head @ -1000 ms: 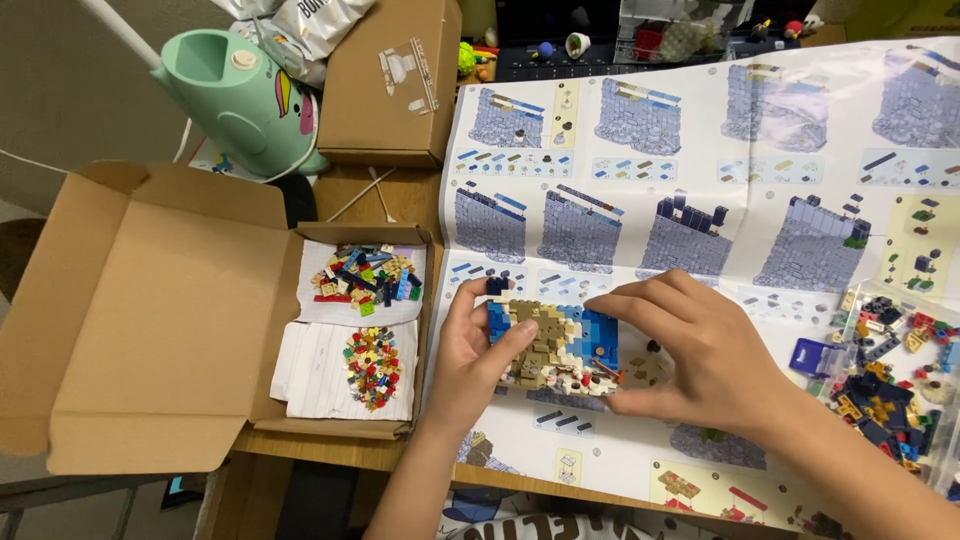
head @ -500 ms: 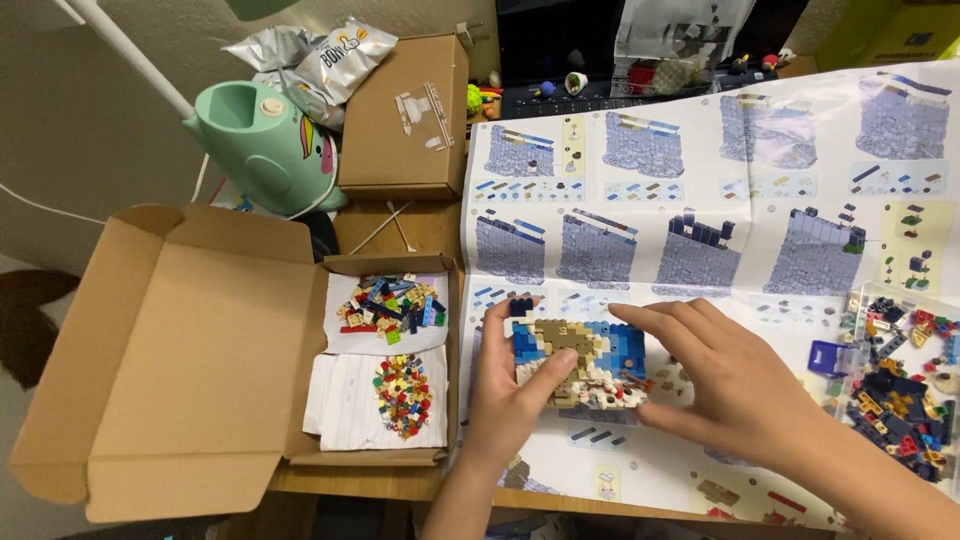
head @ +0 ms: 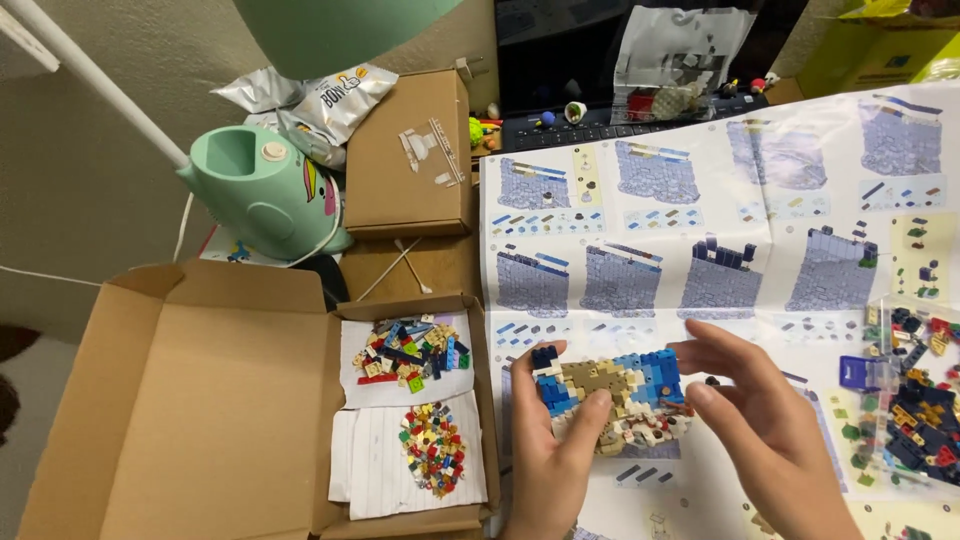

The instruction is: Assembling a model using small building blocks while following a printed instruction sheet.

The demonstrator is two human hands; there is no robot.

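Observation:
A small brick model [head: 615, 400] in blue, tan and white rests over the big instruction sheet [head: 720, 210]. My left hand [head: 548, 460] grips its left side, thumb laid across the tan top. My right hand [head: 770, 430] is at its right edge, fingertips touching the blue bricks, fingers spread. Loose coloured bricks [head: 915, 410] lie in a clear tray to the right.
An open cardboard box [head: 180, 400] sits at the left, holding two paper sheets with piles of small bricks [head: 410, 355] [head: 435, 462]. Behind stand a mint green humidifier [head: 260, 195], a closed brown box [head: 412, 150], a keyboard [head: 600, 125] and a plastic bag [head: 680, 55].
The camera view has shifted, so everything sits lower in frame. My right hand has slid from on top of the model to its right edge. My left hand keeps its grip.

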